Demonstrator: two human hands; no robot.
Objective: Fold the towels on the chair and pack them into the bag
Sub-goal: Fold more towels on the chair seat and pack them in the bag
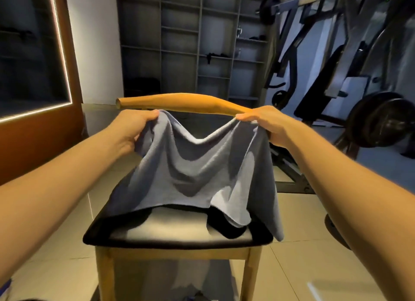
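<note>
Wide view first: tall grey shelving (202, 42) fills the back wall, and a weight machine (332, 53) with a dark plate (379, 118) crowds the right side. A panel edged with a lit strip (58, 53) stands at the left, over a pale tiled floor (67, 267).

Centre stage is the chair (157, 240): light wooden legs, a dark padded seat and a curved, honey-coloured back rail (179, 99) running across behind the hands.

Now the towel (190, 166). It is grey-blue with a fine, soft-looking weave, and it is lifted by its top edge just in front of the back rail. The edge sags in a deep dip between the two hands, and long folds run down from each raised corner. The lower part drapes onto the seat. Its right side spills past the seat's front right corner and hangs off the edge. Near the lower right a flap is turned over (it shows paler there than the rest).

The left hand (132, 130) has its fingers curled round the top left corner, bunching the cloth. The right hand (267, 125) pinches the top right corner between thumb and fingertips.

Smallest of all, something black (224, 227) lies on the seat, peeking out from under the towel's hem; what it is I cannot tell.
</note>
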